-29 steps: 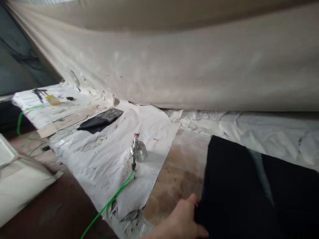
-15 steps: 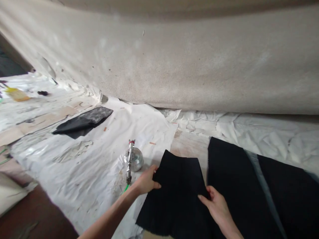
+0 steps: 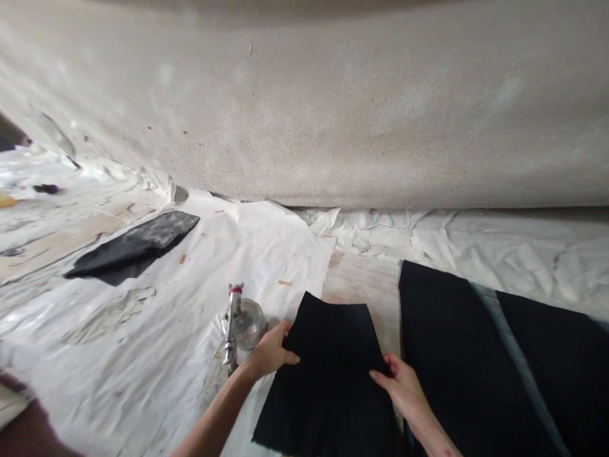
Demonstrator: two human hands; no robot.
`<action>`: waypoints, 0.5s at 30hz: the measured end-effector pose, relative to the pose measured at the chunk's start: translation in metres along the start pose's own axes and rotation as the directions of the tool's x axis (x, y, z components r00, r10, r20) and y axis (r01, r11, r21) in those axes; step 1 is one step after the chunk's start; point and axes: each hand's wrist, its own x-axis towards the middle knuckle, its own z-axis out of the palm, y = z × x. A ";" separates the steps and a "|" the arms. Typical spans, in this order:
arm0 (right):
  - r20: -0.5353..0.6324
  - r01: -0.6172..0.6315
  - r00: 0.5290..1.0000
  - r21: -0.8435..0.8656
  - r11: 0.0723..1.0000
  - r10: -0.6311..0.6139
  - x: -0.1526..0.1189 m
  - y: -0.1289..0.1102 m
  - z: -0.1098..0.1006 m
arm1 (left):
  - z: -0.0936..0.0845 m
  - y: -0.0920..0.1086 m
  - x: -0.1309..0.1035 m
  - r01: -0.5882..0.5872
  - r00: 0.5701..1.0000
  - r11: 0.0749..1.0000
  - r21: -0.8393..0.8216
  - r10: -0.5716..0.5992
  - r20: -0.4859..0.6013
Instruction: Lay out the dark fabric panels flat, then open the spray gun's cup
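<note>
**On the paper-covered worktop, two hands hold one black fabric piece**

At the near edge of the worktop (image 3: 361, 279) we hold a black fabric piece (image 3: 330, 374) with both hands. Our left hand (image 3: 269, 352) grasps its left edge near the upper corner, thumb on top, and our right hand (image 3: 399, 387) pinches its right edge. The piece lies flat, narrow end away from us, probably so that it stays smooth and lines up with the larger black fabric panels (image 3: 476, 368) just beside it on the right, which we do not touch.

Just left of our left hand stands a small metal spray gun (image 3: 240, 320) on the white crumpled paper (image 3: 143, 330), close enough to reach. Another dark piece (image 3: 136, 244) lies well apart toward the far left corner, dusted grey. A big beige sheet (image 3: 333, 120) hangs along the far edge.
</note>
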 end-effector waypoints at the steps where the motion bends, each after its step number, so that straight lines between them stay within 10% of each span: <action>1: 0.008 -0.014 1.000 0.009 1.000 0.014 0.003 0.003 0.002 | 0.001 -0.004 0.003 0.011 1.000 1.000 -0.001 -0.011 -0.006; 15: -0.033 -0.148 0.989 -0.032 0.988 0.147 0.026 0.029 0.012 | 0.009 -0.031 0.013 0.071 0.997 0.997 0.007 -0.070 -0.044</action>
